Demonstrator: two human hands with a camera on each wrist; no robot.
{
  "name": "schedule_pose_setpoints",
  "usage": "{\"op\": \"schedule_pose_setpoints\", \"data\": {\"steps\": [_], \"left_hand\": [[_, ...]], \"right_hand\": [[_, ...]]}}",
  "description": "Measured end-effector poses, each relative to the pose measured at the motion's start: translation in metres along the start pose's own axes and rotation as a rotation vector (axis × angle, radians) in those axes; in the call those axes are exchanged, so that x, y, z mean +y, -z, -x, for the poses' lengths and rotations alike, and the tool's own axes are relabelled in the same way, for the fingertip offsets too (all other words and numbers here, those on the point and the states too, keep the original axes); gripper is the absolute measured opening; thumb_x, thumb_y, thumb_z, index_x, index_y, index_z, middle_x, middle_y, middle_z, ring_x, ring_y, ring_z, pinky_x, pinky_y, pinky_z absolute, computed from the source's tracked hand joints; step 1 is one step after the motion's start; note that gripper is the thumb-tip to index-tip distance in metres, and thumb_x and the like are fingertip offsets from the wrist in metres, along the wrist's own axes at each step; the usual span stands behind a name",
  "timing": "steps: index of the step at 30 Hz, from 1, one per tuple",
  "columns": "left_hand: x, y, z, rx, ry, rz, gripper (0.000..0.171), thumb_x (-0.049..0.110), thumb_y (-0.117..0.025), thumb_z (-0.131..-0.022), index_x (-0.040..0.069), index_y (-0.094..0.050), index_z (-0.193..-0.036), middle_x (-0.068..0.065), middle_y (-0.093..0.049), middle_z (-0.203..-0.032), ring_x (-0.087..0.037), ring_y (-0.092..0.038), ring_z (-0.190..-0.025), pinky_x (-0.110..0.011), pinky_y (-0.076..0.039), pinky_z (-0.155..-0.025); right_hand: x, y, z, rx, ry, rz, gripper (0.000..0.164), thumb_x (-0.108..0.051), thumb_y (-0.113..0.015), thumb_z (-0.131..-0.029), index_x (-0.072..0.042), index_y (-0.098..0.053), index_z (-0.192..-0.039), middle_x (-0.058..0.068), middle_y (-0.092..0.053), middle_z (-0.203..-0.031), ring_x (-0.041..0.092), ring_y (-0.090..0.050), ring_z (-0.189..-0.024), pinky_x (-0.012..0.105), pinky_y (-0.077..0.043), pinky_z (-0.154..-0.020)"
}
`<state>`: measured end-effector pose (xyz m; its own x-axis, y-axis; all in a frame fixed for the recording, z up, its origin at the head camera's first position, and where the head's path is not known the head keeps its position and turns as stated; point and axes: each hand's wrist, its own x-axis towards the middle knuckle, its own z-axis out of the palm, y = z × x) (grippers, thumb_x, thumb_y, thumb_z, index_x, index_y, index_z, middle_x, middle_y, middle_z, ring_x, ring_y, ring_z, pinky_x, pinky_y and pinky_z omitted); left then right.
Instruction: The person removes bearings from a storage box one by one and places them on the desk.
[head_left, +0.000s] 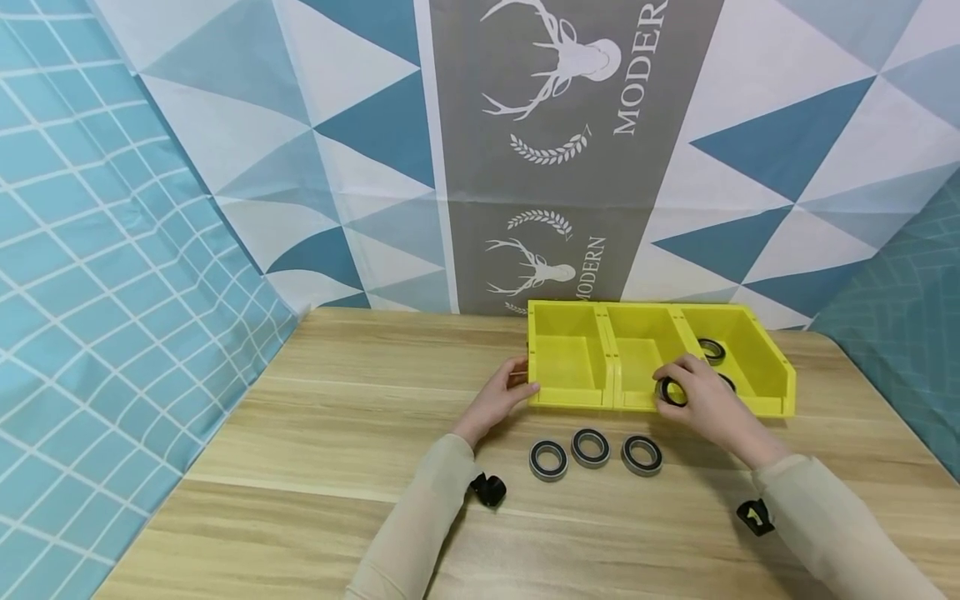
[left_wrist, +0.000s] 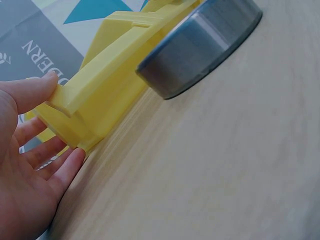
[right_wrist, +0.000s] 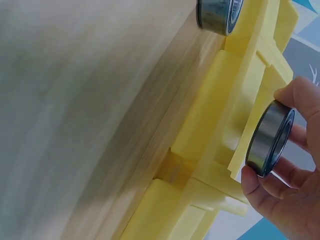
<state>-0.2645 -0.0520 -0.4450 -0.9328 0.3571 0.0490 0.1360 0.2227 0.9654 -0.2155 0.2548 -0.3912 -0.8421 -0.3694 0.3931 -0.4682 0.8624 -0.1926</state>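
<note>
My left hand (head_left: 497, 402) holds the near left corner of a yellow three-compartment bin (head_left: 566, 398), the thumb on its front lip and the fingers around the side. Pinched between thumb and fingertips of my right hand (head_left: 703, 402) is a ball bearing (right_wrist: 265, 142), a steel ring with a black seal. It is over the front edge of the bin, near the divider between the middle and right compartments. Inside the right compartment lies another bearing (head_left: 712, 351); one more (head_left: 727, 382) is partly hidden behind the right hand.
Three loose bearings lie in front of the bin on the wooden table (head_left: 315, 433): a left one (head_left: 536, 464), a middle one (head_left: 577, 451) and a right one (head_left: 628, 461). A patterned cloth (head_left: 375, 150) hangs behind the bin.
</note>
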Motion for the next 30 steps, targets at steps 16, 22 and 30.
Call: {"op": "schedule_pose_setpoints", "data": {"steps": [16, 22, 30], "left_hand": [[0.023, 0.001, 0.012, -0.016, 0.010, 0.028, 0.052, 0.019, -0.055, -0.083, 0.011, -0.032, -0.128, -0.011, -0.040, -0.126, -0.027, -0.037, -0.115, -0.038, -0.032, -0.094], [0.006, 0.000, 0.003, -0.006, 0.017, 0.015, 0.053, 0.025, -0.057, -0.081, 0.017, -0.033, -0.128, -0.005, -0.041, -0.125, -0.021, -0.039, -0.114, -0.035, -0.033, -0.093], [0.000, -0.001, 0.000, 0.006, 0.001, 0.005, 0.053, 0.027, -0.056, -0.081, 0.017, -0.033, -0.128, -0.005, -0.042, -0.124, -0.021, -0.039, -0.113, -0.035, -0.034, -0.092]], "right_hand": [[0.000, -0.005, 0.021, -0.076, -0.034, -0.005, 0.034, -0.029, -0.071, -0.064, -0.012, -0.058, -0.091, 0.004, -0.047, -0.087, 0.020, -0.047, -0.077, 0.038, -0.042, -0.066], [-0.001, -0.006, 0.025, -0.099, -0.026, -0.010, 0.033, -0.029, -0.071, -0.063, -0.012, -0.059, -0.089, 0.001, -0.046, -0.084, 0.016, -0.046, -0.073, 0.035, -0.043, -0.064], [-0.001, -0.008, 0.029, -0.132, -0.021, -0.004, 0.034, -0.029, -0.072, -0.062, -0.013, -0.057, -0.087, -0.001, -0.043, -0.080, 0.012, -0.042, -0.067, 0.030, -0.041, -0.060]]}}
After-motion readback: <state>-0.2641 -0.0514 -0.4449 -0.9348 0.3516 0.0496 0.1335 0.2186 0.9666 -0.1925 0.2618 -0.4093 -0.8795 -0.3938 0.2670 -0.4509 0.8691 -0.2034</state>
